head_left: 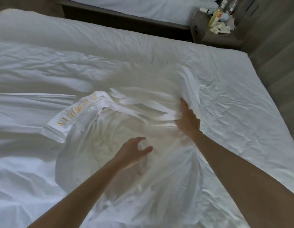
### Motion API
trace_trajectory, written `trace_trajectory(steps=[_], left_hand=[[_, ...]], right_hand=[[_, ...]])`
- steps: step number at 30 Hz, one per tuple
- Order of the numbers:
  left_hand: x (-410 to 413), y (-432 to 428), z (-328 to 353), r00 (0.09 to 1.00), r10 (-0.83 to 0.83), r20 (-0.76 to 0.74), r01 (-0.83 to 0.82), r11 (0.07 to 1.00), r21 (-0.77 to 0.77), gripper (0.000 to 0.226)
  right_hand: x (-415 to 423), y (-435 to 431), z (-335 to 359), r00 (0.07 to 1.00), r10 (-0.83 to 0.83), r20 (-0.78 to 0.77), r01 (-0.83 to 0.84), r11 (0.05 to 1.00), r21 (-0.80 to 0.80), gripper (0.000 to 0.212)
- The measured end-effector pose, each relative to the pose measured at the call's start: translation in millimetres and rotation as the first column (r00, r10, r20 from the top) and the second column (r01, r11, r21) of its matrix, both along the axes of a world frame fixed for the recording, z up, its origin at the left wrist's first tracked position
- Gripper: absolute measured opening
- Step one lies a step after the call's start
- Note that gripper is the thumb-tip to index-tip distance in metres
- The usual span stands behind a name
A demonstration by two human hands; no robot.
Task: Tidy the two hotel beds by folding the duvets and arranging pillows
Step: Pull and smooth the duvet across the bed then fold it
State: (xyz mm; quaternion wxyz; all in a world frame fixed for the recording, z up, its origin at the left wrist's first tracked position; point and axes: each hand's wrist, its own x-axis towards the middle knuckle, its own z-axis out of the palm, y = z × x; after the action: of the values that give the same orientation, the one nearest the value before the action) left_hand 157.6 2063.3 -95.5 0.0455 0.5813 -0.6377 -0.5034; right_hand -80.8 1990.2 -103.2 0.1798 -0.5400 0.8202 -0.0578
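Observation:
A crumpled white duvet (97, 162) lies bunched across the near bed (233, 96); one hem band carries yellow embroidered lettering (74, 115). My right hand (188, 118) grips a gathered fold of the duvet near the bed's middle, with fabric stretched taut from it. Just above the duvet, to the lower left of the right hand, my left hand (134, 150) hovers with fingers spread and loosely curved, holding nothing. The bare wrinkled sheet shows on the bed's right half. No pillow is in view.
A second bed (143, 9) with white bedding stands beyond a narrow gap at the top. A grey nightstand (208, 35) at the top right holds bottles (216, 15) and papers. A grey wall (278, 38) runs along the right.

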Motion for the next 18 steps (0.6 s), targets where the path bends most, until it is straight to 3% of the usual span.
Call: trace_trajectory(steps=[2,4,7,9,11,12,15,18], left_hand=[[-27,13,-11,1.0,-0.02,0.009,0.02,0.999,0.041,0.078],[-51,24,-18,0.998,-0.052,0.022,0.049,0.995,0.092,0.101],[-73,37,-23,0.958,-0.223,0.181,0.212,0.974,0.076,0.119],[-75,44,-27,0.919,-0.254,0.302,0.268,0.963,-0.002,0.093],[-70,48,-27,0.941,-0.167,0.295,0.205,0.973,-0.103,0.047],[-65,49,-23,0.953,-0.12,0.278,0.164,0.977,-0.138,0.036],[-37,44,-3,0.958,-0.029,0.284,0.082,0.981,-0.177,0.044],[2,37,15,0.956,0.048,0.29,0.0,0.986,-0.164,0.042]], right_hand=[[-9,-7,1,0.999,0.017,-0.033,-0.018,1.0,-0.015,0.055],[-15,-11,5,1.0,0.012,-0.017,-0.014,0.997,-0.074,0.041],[-21,-22,18,0.967,-0.013,0.255,0.059,0.983,-0.172,0.023],[-22,-32,35,0.9,-0.035,0.434,0.131,0.972,-0.195,0.015],[-19,-41,57,0.82,-0.062,0.569,0.21,0.957,-0.199,0.017],[-16,-46,68,0.762,-0.078,0.643,0.256,0.948,-0.189,0.019],[-2,-60,96,0.498,-0.124,0.858,0.376,0.923,-0.084,0.023],[19,-80,116,0.428,-0.112,0.897,0.401,0.913,-0.077,0.03]])
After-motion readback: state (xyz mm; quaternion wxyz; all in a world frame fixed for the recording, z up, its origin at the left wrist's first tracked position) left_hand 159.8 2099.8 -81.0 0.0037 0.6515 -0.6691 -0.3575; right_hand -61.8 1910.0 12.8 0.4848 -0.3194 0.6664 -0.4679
